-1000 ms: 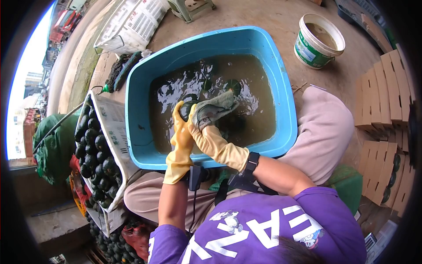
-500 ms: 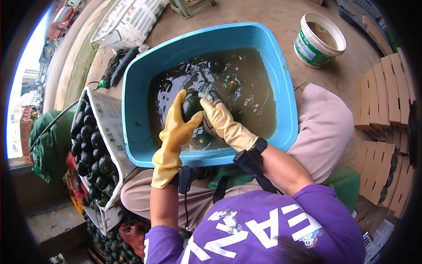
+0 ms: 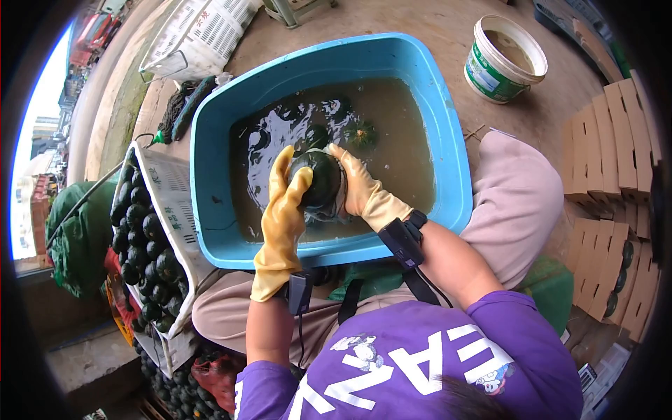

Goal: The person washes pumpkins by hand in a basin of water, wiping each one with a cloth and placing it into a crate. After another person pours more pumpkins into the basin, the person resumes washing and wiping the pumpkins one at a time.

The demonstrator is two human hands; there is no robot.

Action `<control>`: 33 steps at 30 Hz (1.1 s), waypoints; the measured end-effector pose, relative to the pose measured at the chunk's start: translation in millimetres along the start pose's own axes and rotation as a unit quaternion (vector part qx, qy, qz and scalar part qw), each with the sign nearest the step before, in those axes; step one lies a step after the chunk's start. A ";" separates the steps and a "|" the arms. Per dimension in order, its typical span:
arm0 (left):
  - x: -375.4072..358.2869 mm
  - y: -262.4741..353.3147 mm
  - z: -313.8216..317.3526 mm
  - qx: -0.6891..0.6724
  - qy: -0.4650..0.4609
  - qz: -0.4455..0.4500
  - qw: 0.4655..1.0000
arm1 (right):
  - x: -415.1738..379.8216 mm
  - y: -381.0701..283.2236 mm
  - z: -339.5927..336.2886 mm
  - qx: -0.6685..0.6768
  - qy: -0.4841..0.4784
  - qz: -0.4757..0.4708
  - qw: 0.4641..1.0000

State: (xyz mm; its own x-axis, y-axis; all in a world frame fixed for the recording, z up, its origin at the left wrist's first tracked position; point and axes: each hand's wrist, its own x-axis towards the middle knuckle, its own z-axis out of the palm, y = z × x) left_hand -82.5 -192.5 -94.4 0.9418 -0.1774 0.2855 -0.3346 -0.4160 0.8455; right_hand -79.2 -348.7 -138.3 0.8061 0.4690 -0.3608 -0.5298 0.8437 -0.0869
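A dark green squash [image 3: 320,176] is held between my two hands over the murky water in a blue tub [image 3: 458,164]. My left hand [image 3: 283,203], in a yellow rubber glove, grips its left side, with fingers and thumb around it. My right hand [image 3: 365,190], in a paler, wet glove, presses on its right side. Something greyish and wet, like a cloth, lies between the right palm and the squash; its shape is mostly hidden. Just beyond the hands, another squash [image 3: 361,135] floats with its stem end showing, and several more lie partly under water.
On the left stands a white crate [image 3: 171,178] of dark green squashes. Another white crate [image 3: 203,35] lies at the upper left. A white-and-green bucket [image 3: 500,66] of murky water stands upper right. Cardboard boxes [image 3: 595,147] are stacked on the right.
The squash has turned and come up nearer to me, and both hands have shifted around it. My right hand has moved to its right side. The water surface is calmer.
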 end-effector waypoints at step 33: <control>-1.1 35.2 -3.4 -0.093 -0.104 -0.171 0.975 | 14.1 13.8 -14.3 -0.539 0.201 -0.337 0.745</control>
State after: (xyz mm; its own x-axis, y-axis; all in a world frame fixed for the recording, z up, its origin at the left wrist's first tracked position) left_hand -95.3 -203.9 -63.4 0.9643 -0.2417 -0.1081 0.0271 -0.3161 0.9483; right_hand -78.8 -334.2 -157.9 0.9552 -0.2666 -0.1282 -0.1189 0.0510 -0.9916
